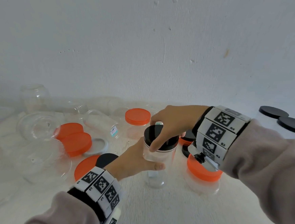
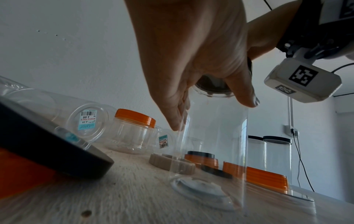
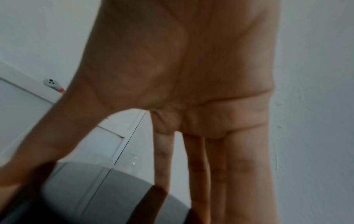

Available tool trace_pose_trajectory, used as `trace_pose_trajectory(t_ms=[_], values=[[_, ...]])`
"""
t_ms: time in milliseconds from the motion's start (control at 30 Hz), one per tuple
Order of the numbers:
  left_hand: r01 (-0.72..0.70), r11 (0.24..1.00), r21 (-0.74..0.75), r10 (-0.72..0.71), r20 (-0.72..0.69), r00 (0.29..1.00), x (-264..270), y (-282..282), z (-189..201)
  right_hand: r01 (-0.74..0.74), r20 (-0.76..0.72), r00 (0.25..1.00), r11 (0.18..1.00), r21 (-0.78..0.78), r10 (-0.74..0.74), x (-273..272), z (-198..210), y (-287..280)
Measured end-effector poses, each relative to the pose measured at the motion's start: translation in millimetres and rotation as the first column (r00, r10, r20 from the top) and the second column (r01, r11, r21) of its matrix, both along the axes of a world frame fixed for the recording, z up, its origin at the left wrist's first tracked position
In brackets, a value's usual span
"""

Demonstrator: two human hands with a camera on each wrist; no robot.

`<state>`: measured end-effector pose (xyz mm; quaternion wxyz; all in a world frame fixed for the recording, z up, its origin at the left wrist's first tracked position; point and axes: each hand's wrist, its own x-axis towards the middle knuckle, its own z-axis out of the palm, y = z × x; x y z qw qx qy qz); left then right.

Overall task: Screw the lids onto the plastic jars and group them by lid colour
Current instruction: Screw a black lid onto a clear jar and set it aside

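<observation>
At the centre of the head view, a tall clear plastic jar [image 1: 157, 164] stands upright on a pale surface [image 1: 170, 211]. The left hand [image 1: 134, 161] reaches in from the lower left, with fingers and thumb curled round the jar's upper body. The right hand [image 1: 170, 124] comes from the right and sits on top, its thumb and fingers spread down over the rim of a black lid [image 1: 154, 132] and gripping it at the jar's mouth. In the right wrist view the same lid [image 3: 91, 201] shows blurred and dark beneath the outstretched fingers [image 3: 249, 174].

Just right of the held jar, a short jar with an orange lid [image 1: 203, 171] stands upright. Another orange-lidded jar [image 1: 137, 116] stands behind, above centre. Two loose orange lids [image 1: 75, 139] overlap at centre left, beside a white lid [image 1: 97, 146]. Near the left wrist, a loose black lid [image 1: 106, 159] lies partly over another orange lid [image 1: 85, 167]. Several clear lidless jars [image 1: 36, 124] lie on their sides at the left. At the far right edge stand two black-lidded jars [image 1: 283, 119], touching each other.
</observation>
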<state>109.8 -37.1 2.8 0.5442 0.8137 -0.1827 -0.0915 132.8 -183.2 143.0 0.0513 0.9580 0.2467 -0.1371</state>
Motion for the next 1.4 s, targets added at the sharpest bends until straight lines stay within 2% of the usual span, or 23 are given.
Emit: trace_pose_trajectory(t_ms=[133, 333, 667, 767, 833, 900, 1067, 1233, 1400], values=[[-0.004, 1.0, 0.005, 0.004, 0.004, 1.0, -1, -1, 1, -0.055, -0.096, 0.994, 0.996, -0.071, 0.048, 2, 6, -1], [-0.02, 1.0, 0.024, 0.019, 0.013, 1.0, 0, 0, 0, -0.07, -0.051, 0.996, 0.997, -0.019, 0.069, 2, 4, -1], [-0.021, 1.0, -0.01, 0.021, -0.015, 1.0, 0, 1, -1, 0.014, 0.054, 0.998, 0.998, 0.064, -0.018, -1, -8, -2], [-0.016, 1.0, -0.008, 0.016, -0.01, 1.0, 0, 1, 0, 0.022, -0.019, 1.0, 1.0, 0.018, -0.022, 1, -3, -3], [-0.019, 1.0, -0.005, 0.019, -0.004, 1.0, 0, 0, 0, -0.023, -0.106, 0.994, 0.999, -0.035, 0.019, 1, 1, -2], [-0.025, 1.0, -0.004, 0.025, -0.002, 1.0, 0, 0, 0, -0.065, -0.127, 0.99, 0.997, -0.053, 0.058, 1, 4, 0], [-0.033, 0.999, 0.01, 0.033, 0.017, 0.999, -2, -1, 1, -0.086, -0.075, 0.993, 0.996, 0.01, 0.086, 2, 4, -1], [-0.045, 0.999, 0.03, 0.045, 0.008, 0.999, -2, -1, 1, -0.019, -0.029, 0.999, 0.998, 0.059, 0.021, 1, -2, -1], [-0.049, 0.997, 0.053, 0.048, 0.016, 0.999, -2, 0, 1, 0.011, 0.068, 0.998, 1.0, -0.01, -0.011, -3, -6, 4]])
